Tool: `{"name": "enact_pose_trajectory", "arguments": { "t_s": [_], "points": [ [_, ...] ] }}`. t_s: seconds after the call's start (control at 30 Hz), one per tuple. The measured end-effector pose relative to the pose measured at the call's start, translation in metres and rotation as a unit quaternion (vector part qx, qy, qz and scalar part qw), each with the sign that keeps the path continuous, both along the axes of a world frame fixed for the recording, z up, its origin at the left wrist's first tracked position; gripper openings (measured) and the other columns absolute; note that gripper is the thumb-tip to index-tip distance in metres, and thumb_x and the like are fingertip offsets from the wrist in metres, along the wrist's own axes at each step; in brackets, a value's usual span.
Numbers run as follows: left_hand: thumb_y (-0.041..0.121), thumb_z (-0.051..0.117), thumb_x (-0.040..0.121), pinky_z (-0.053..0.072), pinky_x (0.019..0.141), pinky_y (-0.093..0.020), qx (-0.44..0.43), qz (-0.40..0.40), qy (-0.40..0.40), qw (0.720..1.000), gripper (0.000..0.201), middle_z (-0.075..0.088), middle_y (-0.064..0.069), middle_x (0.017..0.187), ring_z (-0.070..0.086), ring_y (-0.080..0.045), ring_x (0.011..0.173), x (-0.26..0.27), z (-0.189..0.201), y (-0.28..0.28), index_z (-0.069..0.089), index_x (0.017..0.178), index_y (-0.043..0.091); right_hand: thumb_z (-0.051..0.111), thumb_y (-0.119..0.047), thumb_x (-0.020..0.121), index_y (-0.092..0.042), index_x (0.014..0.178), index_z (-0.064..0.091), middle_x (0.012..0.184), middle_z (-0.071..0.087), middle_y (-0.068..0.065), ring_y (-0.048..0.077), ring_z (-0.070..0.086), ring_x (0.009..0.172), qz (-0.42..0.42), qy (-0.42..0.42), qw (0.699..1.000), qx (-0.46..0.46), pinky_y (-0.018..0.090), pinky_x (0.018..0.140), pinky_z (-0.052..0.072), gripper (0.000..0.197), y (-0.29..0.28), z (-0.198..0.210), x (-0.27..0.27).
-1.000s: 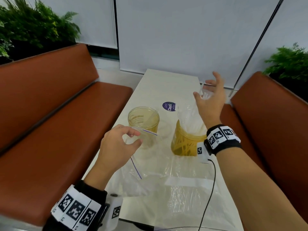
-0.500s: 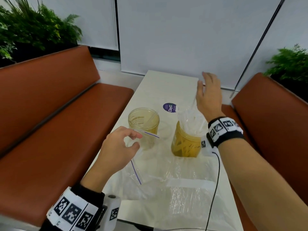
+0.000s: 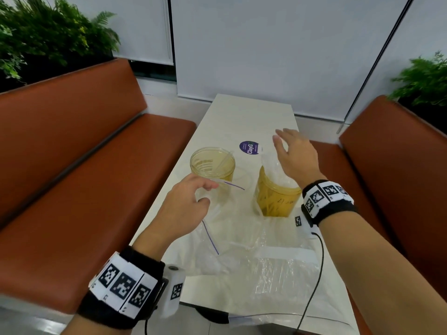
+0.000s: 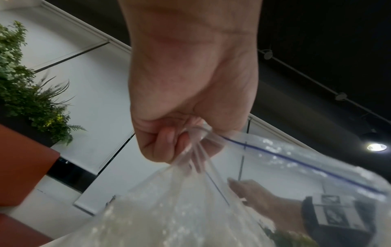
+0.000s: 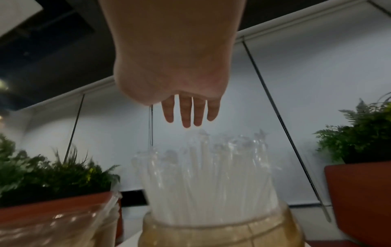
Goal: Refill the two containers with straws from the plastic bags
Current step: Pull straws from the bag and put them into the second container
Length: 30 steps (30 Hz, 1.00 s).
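The long pale table (image 3: 244, 112) between two red-brown benches carries everything, with flattened plastic bags (image 3: 278, 267) spread over its near end. Just beyond them stand two amber jars. The right jar (image 3: 275, 199) is packed with clear wrapped straws (image 5: 211, 175) standing upright above its rim, so that half of the job looks done. The left jar (image 3: 212, 163), beside it, holds what seems a single straw and is otherwise unfilled, so it remains to be filled. The right hand (image 3: 295, 153) hovers just above the straw tops, fingers straight and spread, holding nothing. The left hand (image 4: 190, 100), near the left jar, pinches the gathered top of a zip bag (image 4: 232, 192); whether straws remain inside it I cannot tell.
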<state>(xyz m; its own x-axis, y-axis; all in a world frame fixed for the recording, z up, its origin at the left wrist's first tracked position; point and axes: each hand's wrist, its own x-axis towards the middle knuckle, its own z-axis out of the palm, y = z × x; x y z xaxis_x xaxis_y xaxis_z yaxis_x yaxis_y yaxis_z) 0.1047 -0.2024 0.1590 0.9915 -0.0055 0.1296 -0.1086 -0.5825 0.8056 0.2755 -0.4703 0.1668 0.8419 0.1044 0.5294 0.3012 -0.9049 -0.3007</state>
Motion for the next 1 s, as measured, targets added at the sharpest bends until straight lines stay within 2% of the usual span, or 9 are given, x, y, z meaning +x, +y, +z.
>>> {"name": "enact_pose_trajectory", "arguments": {
  "t_s": [0.1,0.2,0.3,0.37,0.43,0.63,0.77,0.87,1.0],
  "points": [
    [-0.003,0.052,0.087,0.043,0.080,-0.029,0.025,-0.022,0.013,0.999,0.052,0.058,0.017,0.129,0.061,-0.026,0.089,-0.001,0.002,0.000,0.067,0.126,0.026,0.034,-0.034,0.107,-0.014,0.136,0.062,0.143,0.059,0.011,0.027,0.050,0.134,-0.014,0.116,0.985,-0.125,0.043,0.114,0.035,0.044,0.001,-0.026,-0.006],
    [-0.003,0.052,0.085,0.041,0.079,-0.025,0.031,-0.045,0.018,0.998,0.058,0.053,0.017,0.135,0.058,-0.018,0.079,-0.003,-0.002,0.001,0.062,0.135,0.025,0.042,-0.031,0.105,-0.014,0.121,0.069,0.135,0.061,0.013,0.032,0.046,0.133,-0.042,0.032,0.990,-0.131,0.046,0.116,0.028,0.037,0.002,-0.034,-0.017],
    [-0.005,0.052,0.083,0.043,0.083,-0.027,0.015,-0.052,0.013,0.998,0.062,0.051,0.015,0.140,0.059,-0.027,0.091,-0.004,-0.006,0.000,0.060,0.139,0.023,0.053,-0.037,0.100,-0.011,0.089,0.073,0.097,0.066,0.008,0.027,0.060,0.094,0.015,-0.129,0.992,-0.004,0.037,0.082,0.048,0.034,0.024,-0.006,-0.048],
    [-0.005,0.052,0.083,0.043,0.088,-0.028,0.020,-0.048,0.008,0.999,0.064,0.050,0.013,0.144,0.060,-0.033,0.106,-0.004,-0.008,-0.001,0.057,0.142,0.021,0.046,-0.043,0.097,-0.009,0.066,0.066,0.063,0.062,0.007,0.026,0.055,0.059,0.113,-0.057,0.992,0.023,0.036,0.058,0.046,0.050,0.047,0.017,-0.076],
    [-0.004,0.051,0.082,0.043,0.090,-0.027,0.042,-0.049,-0.001,0.998,0.066,0.050,0.012,0.144,0.060,-0.030,0.108,-0.005,-0.009,-0.002,0.056,0.143,0.021,0.048,-0.042,0.093,-0.005,0.062,0.066,0.053,0.060,0.011,0.028,0.052,0.049,0.202,0.107,0.974,-0.001,0.040,0.053,0.047,0.052,0.073,0.019,-0.104],
    [-0.003,0.048,0.084,0.043,0.108,-0.031,0.047,-0.062,-0.008,0.997,0.062,0.049,0.018,0.146,0.055,-0.015,0.127,-0.011,-0.016,0.000,0.060,0.138,0.027,0.052,-0.027,0.098,-0.004,0.116,0.065,0.116,0.065,0.012,0.030,0.065,0.102,0.233,0.276,0.904,-0.230,0.040,0.086,0.053,0.032,0.137,-0.035,-0.141],
    [-0.003,0.049,0.087,0.035,0.106,-0.018,0.062,-0.064,-0.023,0.996,0.062,0.046,0.019,0.149,0.051,-0.009,0.131,-0.019,-0.020,0.000,0.058,0.140,0.026,0.043,-0.029,0.105,-0.007,0.131,0.057,0.129,0.060,0.012,0.029,0.055,0.120,0.183,0.287,0.862,-0.377,0.037,0.099,0.043,0.037,0.154,-0.049,-0.146],
    [-0.004,0.048,0.087,0.031,0.104,-0.015,0.062,-0.070,-0.019,0.995,0.064,0.043,0.021,0.150,0.049,-0.008,0.133,-0.024,-0.023,0.002,0.056,0.142,0.027,0.045,-0.018,0.105,-0.004,0.131,0.056,0.129,0.061,0.014,0.031,0.058,0.121,0.180,0.338,0.845,-0.373,0.037,0.098,0.045,0.031,0.161,-0.054,-0.151],
    [-0.002,0.049,0.089,0.035,0.106,-0.019,0.060,-0.073,-0.011,0.995,0.063,0.042,0.019,0.152,0.049,-0.012,0.134,-0.027,-0.027,0.004,0.054,0.145,0.026,0.046,-0.010,0.101,-0.005,0.122,0.061,0.111,0.065,0.009,0.028,0.064,0.099,0.138,0.381,0.842,-0.355,0.033,0.078,0.047,0.026,0.164,-0.051,-0.155]
  ]
}}
